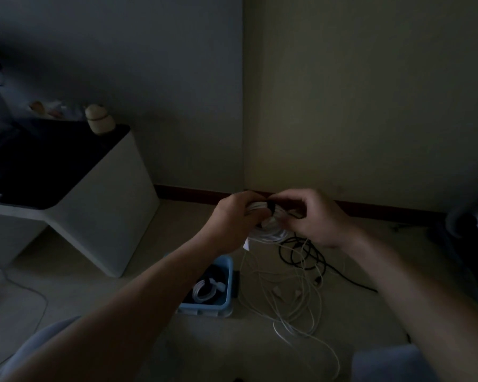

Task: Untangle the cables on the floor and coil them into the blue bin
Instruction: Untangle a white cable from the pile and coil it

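Note:
In dim light both hands are raised above the floor holding a coiled white cable (268, 230). My left hand (232, 219) grips the coil's left side. My right hand (315, 216) pinches a black strap (272, 209) wrapped round the top of the coil. Below them the blue bin (226, 304) stands on the floor with one coiled white cable (203, 292) inside. Right of the bin lies a tangle of white cables (295, 299), and a black cable (309, 255) loops behind it.
A white cabinet (100, 210) with a dark top stands at the left, a small figurine (98, 118) on its back corner. Another white cable (25, 288) trails over the floor at far left. Walls meet in a corner behind my hands. Dark furniture (469, 244) sits at right.

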The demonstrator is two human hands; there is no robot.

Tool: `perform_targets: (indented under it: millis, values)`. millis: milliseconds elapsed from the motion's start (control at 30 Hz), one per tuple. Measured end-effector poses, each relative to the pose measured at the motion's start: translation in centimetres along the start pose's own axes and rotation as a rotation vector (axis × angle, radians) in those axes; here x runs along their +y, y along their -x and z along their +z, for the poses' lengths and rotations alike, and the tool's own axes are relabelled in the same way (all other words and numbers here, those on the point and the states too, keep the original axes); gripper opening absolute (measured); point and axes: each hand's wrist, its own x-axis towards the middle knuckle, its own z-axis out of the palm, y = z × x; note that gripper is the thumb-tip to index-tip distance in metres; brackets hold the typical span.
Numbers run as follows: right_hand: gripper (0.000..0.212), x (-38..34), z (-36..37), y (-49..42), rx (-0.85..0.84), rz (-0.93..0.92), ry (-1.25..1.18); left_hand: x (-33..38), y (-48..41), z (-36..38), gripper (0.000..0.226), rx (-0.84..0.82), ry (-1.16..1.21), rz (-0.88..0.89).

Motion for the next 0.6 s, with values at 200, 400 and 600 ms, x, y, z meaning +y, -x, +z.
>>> perform_targets:
  millis: [200, 400, 600]
  values:
    - [0.035, 0.08, -0.27, 0.19, 0.007, 0.028, 0.048, 0.18, -0.3, -0.13, 0.016, -0.061, -0.04, -0.037]
    - [0.035, -0.24, -0.66, 0.07, 0.028, 0.048, 0.028, 0.1, -0.11, 0.03, 0.008, -0.072, 0.013, -0.083]
    - [0.035, -0.18, -0.55, 0.33, 0.02, 0.091, 0.027, -0.41, -0.18, 0.38, 0.012, -0.093, 0.061, -0.133]
